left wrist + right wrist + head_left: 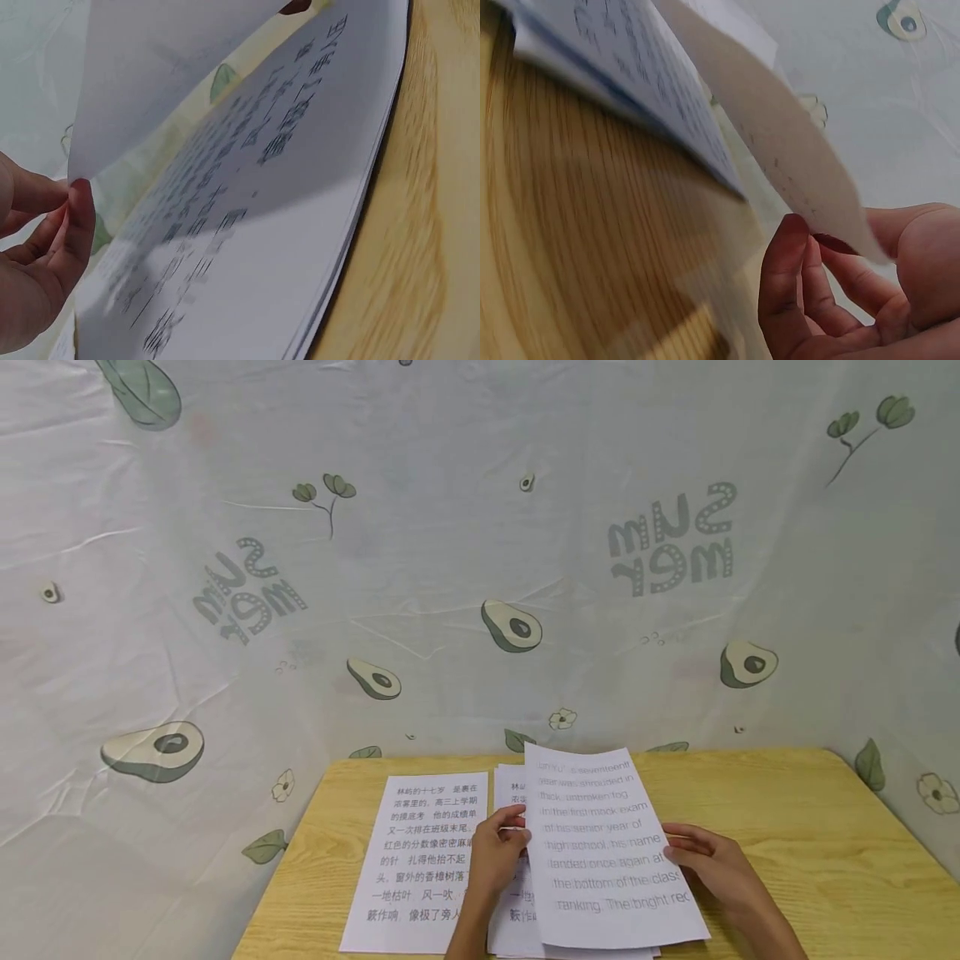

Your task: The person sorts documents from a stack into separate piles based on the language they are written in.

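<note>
A white sheet of paper (600,852) printed with large English text is held up between both hands, above a stack of papers. My left hand (498,852) pinches its left edge between thumb and fingers; the left wrist view shows this left hand (45,247) at the sheet's edge. On the opposite edge, my right hand (708,864) pinches the paper, and the right wrist view has the right hand's fingers (784,292) under it. Beneath lies the stack of papers (512,910), its top page in Chinese characters and mostly covered by the raised sheet.
Left of the stack, another sheet with Chinese text (420,860) lies flat on the wooden table (810,827), partly behind the left forearm. A pale curtain (450,527) printed with avocados and leaves hangs behind the table's far edge.
</note>
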`<state>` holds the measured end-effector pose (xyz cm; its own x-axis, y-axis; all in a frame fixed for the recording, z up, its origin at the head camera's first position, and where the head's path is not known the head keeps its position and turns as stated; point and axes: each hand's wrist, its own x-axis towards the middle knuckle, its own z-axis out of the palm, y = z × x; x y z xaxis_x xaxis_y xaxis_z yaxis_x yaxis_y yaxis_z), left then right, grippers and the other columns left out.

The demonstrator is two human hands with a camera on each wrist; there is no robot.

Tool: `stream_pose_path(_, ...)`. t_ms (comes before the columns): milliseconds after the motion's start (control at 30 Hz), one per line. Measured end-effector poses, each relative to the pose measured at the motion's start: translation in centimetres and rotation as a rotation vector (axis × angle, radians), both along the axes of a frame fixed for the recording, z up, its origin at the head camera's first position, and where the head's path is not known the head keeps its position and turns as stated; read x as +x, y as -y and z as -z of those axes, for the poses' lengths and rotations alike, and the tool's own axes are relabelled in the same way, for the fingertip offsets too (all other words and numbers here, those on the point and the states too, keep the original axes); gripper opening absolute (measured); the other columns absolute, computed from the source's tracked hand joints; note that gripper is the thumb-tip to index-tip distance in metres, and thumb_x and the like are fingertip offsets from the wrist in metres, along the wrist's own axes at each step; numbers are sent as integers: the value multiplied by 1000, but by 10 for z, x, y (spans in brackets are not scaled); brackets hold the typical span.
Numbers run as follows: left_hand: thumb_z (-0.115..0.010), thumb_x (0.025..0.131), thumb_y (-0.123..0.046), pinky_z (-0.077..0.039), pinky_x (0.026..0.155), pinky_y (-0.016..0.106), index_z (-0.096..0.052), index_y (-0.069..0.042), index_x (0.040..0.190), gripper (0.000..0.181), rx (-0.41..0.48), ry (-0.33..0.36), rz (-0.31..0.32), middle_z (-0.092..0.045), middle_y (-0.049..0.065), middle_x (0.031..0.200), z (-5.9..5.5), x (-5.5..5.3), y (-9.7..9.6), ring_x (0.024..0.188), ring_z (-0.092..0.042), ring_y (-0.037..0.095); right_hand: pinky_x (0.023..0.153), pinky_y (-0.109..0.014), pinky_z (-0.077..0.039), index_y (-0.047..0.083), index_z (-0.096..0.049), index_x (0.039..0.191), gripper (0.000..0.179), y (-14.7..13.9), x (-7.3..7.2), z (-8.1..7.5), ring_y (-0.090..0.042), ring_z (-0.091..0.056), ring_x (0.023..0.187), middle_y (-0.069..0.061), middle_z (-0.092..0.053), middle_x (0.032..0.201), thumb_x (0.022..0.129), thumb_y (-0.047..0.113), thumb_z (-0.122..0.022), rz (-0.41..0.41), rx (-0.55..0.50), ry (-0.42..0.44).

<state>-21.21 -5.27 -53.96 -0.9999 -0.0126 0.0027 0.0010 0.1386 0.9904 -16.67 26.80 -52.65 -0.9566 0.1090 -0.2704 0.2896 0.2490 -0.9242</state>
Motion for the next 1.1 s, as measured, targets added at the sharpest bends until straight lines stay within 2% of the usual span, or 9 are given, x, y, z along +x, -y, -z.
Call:
stream_pose_path(167,-72,93,3,-60,68,21,-76,-7,129,38,27,-10,24,-71,6,107,1,-1,-19,83,-67,9,82,-24,-57,-4,-53,154,59,-20,2,3,-2,-68,95,-6,-75,126,103,19,-72,2,28,17)
stream_pose_path(333,-72,93,4,-59,66,20,-76,-6,129,37,35,-23,43,-71,6,106,3,-3,-38,82,-68,7,81,-26,-58,-5,-51,154,61,-39,3,3,-2,-68,94,3,-75,120,104,22,-72,8,7,37)
stream_pose_path(533,-73,92,6,-59,65,19,-77,-8,127,38,70,4,37,-70,3,104,2,-3,-63,81,-67,7,81,-26,-59,-4,-56,152,58,-61,6,5,-1,-67,92,18,-72,108,104,24,-72,19,-29,61)
stream_pose_path(667,-73,92,5,-59,64,19,-77,-9,126,37,80,24,31,-70,1,103,1,-1,-79,81,-67,6,81,-26,-60,0,-60,149,53,-78,8,7,1,-67,92,23,-70,103,105,25,-71,21,-41,72)
stream_pose_path(733,-73,92,5,-59,64,18,-77,-9,125,36,82,28,29,-69,0,102,1,0,-87,80,-67,6,80,-28,-60,7,-66,145,45,-86,10,7,-1,-69,91,24,-70,101,105,25,-71,22,-68,85)
stream_pose_path(833,-74,91,7,-58,62,18,-77,-9,124,37,88,27,36,-69,0,101,2,2,-97,79,-67,5,79,-29,-62,28,-75,130,26,-98,13,8,-3,-70,90,25,-70,100,105,23,-71,20,-110,93)
stream_pose_path(933,-74,90,8,-58,61,18,-78,-8,123,37,94,24,46,-70,0,100,3,2,-105,78,-66,5,79,-29,-61,43,-74,116,23,-107,16,8,-1,-70,90,26,-69,100,105,22,-70,14,-96,81)
stream_pose_path(1100,-75,89,8,-57,60,17,-79,-10,122,38,50,33,51,-70,-6,95,7,1,-117,75,-66,2,79,-27,-61,29,-75,128,24,-120,19,6,2,-69,90,30,-66,101,106,24,-69,8,-20,75)
